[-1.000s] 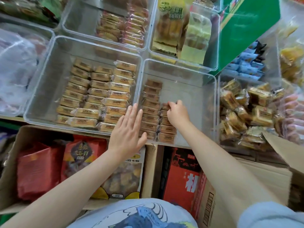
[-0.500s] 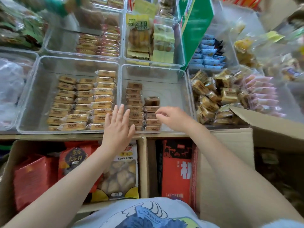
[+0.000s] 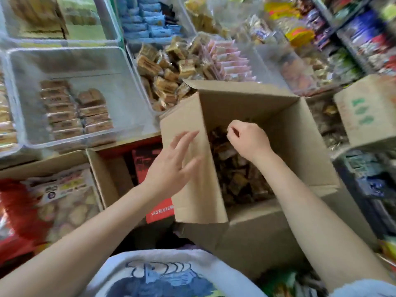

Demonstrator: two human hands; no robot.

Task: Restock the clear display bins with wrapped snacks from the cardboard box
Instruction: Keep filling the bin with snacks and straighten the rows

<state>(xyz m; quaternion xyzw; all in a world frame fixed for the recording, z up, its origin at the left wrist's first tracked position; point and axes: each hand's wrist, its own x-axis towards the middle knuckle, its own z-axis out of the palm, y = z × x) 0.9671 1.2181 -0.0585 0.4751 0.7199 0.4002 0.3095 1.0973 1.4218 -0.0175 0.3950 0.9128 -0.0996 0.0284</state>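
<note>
An open cardboard box stands at centre right, its bottom covered with brown wrapped snacks. My right hand is inside the box just above them, fingers curled, and I see nothing held. My left hand hovers with fingers spread and straight over the box's left flap. At the left is the clear display bin, holding two short rows of brown wrapped snacks on its left side.
A neighbouring clear bin holds golden wrapped cakes and pink packets. Below the bins, open cartons hold red packs and bagged biscuits. Another carton and stocked shelves are on the right.
My view has swung right from the bins to the cardboard box. My right hand left the bin's snack rows and went into the box. My left hand moved right to the box flap.
</note>
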